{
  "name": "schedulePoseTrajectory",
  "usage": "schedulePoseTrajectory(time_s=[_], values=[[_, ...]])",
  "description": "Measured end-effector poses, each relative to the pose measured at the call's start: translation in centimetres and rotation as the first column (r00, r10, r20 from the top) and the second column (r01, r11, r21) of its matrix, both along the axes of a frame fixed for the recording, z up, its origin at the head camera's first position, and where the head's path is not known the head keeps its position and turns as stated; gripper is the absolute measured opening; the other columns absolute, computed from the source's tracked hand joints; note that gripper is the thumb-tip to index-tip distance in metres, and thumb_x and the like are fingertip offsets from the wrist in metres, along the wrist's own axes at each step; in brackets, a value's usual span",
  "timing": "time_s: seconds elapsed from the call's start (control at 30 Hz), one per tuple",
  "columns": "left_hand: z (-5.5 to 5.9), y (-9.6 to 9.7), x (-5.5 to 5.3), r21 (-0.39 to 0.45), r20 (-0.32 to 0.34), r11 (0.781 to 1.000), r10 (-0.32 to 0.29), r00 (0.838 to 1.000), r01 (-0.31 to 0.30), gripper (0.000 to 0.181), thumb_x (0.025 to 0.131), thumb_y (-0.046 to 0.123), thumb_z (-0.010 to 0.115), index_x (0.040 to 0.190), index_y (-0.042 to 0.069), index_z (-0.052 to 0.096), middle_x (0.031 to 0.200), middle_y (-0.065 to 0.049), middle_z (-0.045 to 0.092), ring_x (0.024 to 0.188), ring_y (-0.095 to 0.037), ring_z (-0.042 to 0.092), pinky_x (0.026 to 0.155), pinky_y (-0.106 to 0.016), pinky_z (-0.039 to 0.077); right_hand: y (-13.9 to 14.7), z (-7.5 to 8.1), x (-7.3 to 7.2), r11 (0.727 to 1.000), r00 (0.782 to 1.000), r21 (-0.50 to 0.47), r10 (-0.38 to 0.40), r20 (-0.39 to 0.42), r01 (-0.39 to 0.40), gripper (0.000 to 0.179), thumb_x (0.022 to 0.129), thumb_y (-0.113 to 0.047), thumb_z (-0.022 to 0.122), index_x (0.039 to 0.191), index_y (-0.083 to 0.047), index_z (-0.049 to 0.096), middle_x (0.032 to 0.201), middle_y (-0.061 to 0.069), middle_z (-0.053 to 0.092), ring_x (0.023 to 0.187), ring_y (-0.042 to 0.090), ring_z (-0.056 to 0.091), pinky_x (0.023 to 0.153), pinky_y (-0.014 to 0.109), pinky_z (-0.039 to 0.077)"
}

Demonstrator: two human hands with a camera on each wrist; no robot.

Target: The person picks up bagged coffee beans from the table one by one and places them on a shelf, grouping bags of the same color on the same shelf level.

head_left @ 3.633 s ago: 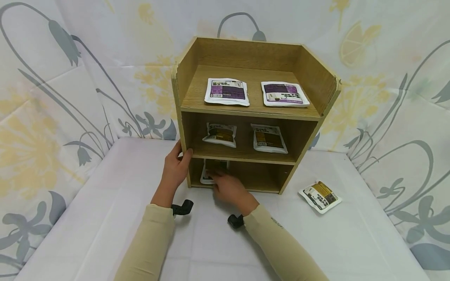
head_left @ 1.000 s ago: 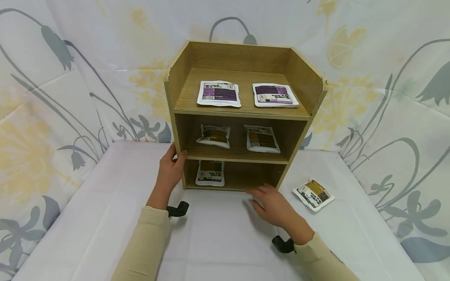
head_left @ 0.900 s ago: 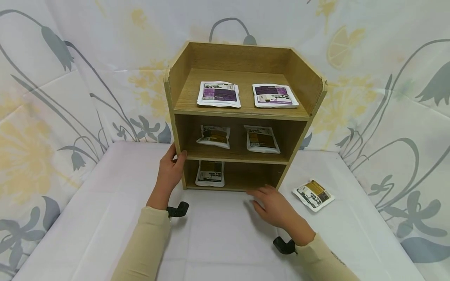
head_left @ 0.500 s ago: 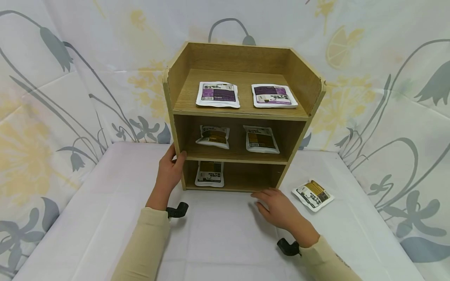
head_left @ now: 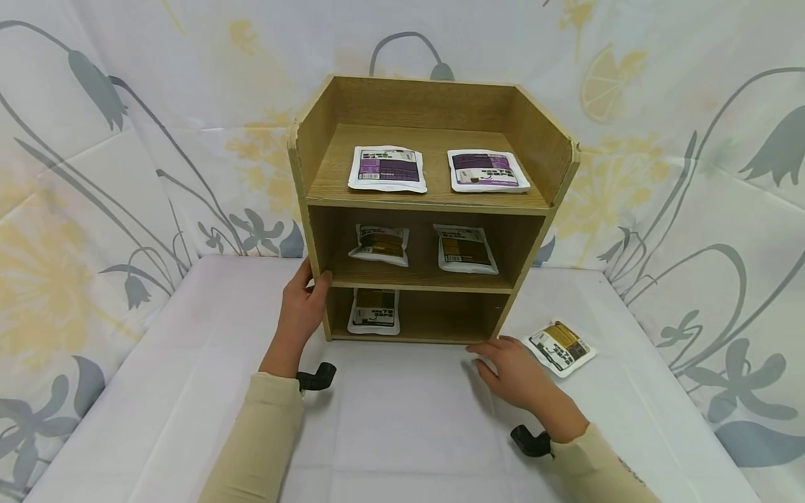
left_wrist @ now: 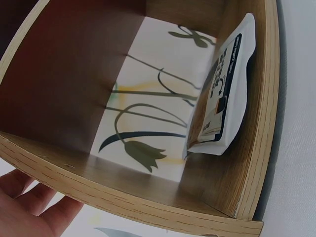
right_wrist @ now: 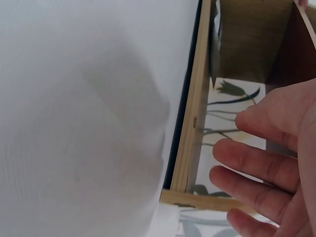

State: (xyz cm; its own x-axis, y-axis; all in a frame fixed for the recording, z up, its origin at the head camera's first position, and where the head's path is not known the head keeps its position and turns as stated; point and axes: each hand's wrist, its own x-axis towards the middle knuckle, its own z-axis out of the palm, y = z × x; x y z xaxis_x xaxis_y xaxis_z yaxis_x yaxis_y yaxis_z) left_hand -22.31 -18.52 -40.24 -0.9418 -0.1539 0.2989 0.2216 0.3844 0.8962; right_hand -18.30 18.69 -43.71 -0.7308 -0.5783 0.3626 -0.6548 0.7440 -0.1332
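Note:
A small wooden shelf unit (head_left: 415, 281) with three levels stands on the white cloth. My left hand (head_left: 302, 311) holds its left side panel, thumb at the front edge and fingers along the outer face; in the left wrist view, fingers (left_wrist: 29, 207) show outside the panel. Empty, my right hand (head_left: 516, 374) hovers in front of the unit's lower right corner, fingers loosely bent. On the bottom level, at the left, lies a white pouch (head_left: 374, 312) with a brown label. Another white pouch (head_left: 560, 348) with a yellow-brown label lies on the cloth just beyond my right hand.
Two purple-labelled pouches, a left one (head_left: 387, 169) and a right one (head_left: 488, 171), lie on the top level. The middle level bears two brown-labelled pouches, left (head_left: 381, 244) and right (head_left: 465, 249). A flower-patterned cloth (head_left: 207, 105) hangs behind.
My right hand has withdrawn from the bottom-left pouch, leaving it on the shelf, and moved right toward the loose pouch. My left hand stays on the side panel.

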Motion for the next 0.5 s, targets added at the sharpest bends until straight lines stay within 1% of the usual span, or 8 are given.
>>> schedulePoseTrajectory(time_s=[0.27, 0.5], values=[[-0.1, 0.0, 0.0, -0.006, 0.004, 1.0, 0.001, 1.0, -0.001, 0.058, 0.1, 0.043, 0.043, 0.153, 0.024, 0.031, 0.151, -0.011, 0.042, 0.129, -0.036, 0.052, 0.098, -0.055, 0.048, 1.2, -0.1, -0.2, 0.998, 0.998, 0.007, -0.055, 0.039, 0.055, 0.023, 0.086, -0.011, 0.069, 0.109, -0.008, 0.071, 0.104, 0.006, 0.072, 0.098, 0.027, 0.067, 0.094, 0.05, 0.049], [-0.1, 0.0, -0.1, -0.001, -0.001, 1.0, 0.003, 1.0, -0.003, 0.057, 0.1, 0.042, 0.043, 0.153, 0.023, 0.032, 0.15, -0.012, 0.043, 0.128, -0.035, 0.053, 0.099, -0.054, 0.048, 2.1, -0.3, -0.5, 0.994, 0.992, 0.007, -0.11, 0.058, 0.11, 0.022, 0.087, -0.011, 0.068, 0.109, -0.008, 0.071, 0.101, 0.007, 0.072, 0.096, 0.028, 0.067, 0.094, 0.049, 0.049]])
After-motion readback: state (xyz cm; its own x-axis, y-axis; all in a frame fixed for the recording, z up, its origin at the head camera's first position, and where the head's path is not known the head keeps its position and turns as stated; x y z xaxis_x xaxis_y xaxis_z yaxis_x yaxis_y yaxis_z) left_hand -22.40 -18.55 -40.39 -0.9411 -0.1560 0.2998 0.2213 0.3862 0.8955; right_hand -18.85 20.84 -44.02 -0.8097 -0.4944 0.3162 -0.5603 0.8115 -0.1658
